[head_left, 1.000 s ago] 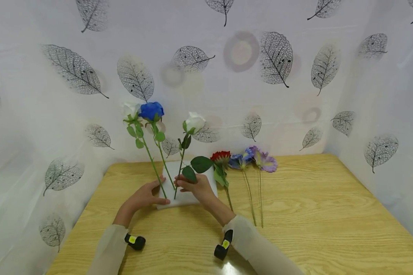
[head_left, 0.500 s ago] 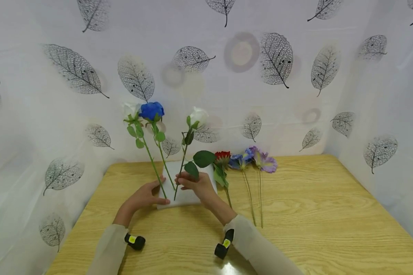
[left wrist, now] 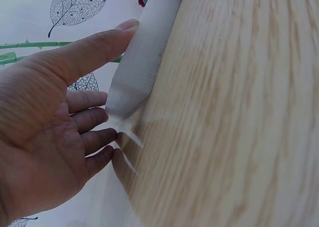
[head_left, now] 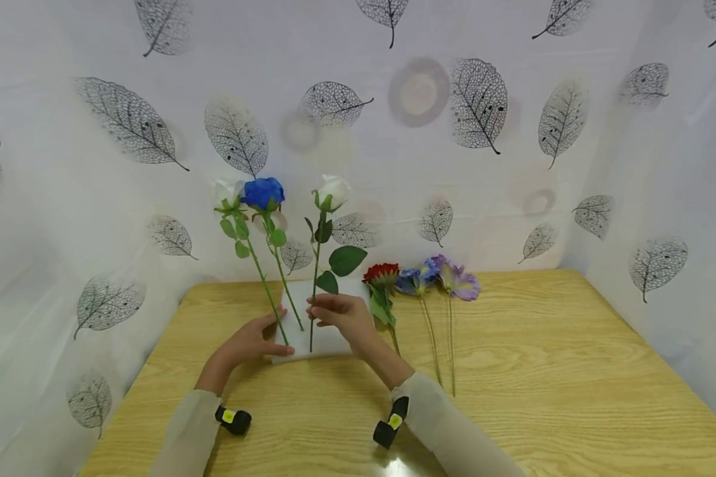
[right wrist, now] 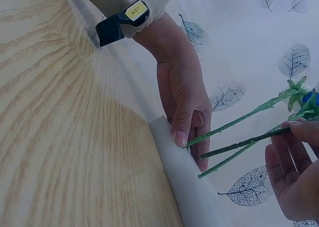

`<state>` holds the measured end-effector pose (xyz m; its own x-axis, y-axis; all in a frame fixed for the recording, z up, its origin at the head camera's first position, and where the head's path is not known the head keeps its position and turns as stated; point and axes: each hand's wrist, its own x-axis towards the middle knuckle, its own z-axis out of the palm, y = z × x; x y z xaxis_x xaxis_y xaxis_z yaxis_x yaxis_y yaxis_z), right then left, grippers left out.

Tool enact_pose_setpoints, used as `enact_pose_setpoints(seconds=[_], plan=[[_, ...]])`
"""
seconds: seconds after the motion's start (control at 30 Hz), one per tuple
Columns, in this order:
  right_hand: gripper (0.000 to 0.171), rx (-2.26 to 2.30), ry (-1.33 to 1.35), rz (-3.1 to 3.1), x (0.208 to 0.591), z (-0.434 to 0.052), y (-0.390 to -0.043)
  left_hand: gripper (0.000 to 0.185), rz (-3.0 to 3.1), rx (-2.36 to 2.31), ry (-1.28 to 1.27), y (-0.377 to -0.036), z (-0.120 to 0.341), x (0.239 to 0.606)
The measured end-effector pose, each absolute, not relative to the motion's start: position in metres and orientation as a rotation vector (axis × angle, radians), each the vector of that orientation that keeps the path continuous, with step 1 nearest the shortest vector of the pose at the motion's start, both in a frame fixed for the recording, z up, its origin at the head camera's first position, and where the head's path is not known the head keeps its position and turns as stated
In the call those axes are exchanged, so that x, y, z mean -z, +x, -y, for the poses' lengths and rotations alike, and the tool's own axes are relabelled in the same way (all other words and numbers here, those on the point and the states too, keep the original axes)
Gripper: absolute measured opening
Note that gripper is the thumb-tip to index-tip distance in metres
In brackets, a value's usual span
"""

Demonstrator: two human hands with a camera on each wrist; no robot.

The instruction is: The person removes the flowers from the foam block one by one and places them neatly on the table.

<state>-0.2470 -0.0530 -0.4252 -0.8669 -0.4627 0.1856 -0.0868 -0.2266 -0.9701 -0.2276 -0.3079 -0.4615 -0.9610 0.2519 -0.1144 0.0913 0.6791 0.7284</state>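
Pinched in the right hand [head_left: 349,319]: a white rose [head_left: 333,193] (dark-stemmed, green-leaved).

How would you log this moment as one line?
right hand: pinching white rose stem | left hand: touching white block | blue rose: leaning left | red flower: on table

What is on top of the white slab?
A white rose and a blue rose stand tilted on the slab; the left hand touches its edge. The right hand, holding another white rose, covers part of its top. Any stem inside is hidden.

Beige sleeves [head_left: 185,430]; black wrist cameras [head_left: 384,434], yellow labels [right wrist: 135,10] apparently lettered.
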Motion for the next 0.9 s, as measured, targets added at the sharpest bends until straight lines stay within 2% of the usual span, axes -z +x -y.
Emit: enact_pose_setpoints(seconds=[0.9], plan=[[0.028,2.119,-0.721,-1.896,0.402,0.027,-0.245,0.106,-2.714,-1.126,0.308,-0.228,0.308,0.462]])
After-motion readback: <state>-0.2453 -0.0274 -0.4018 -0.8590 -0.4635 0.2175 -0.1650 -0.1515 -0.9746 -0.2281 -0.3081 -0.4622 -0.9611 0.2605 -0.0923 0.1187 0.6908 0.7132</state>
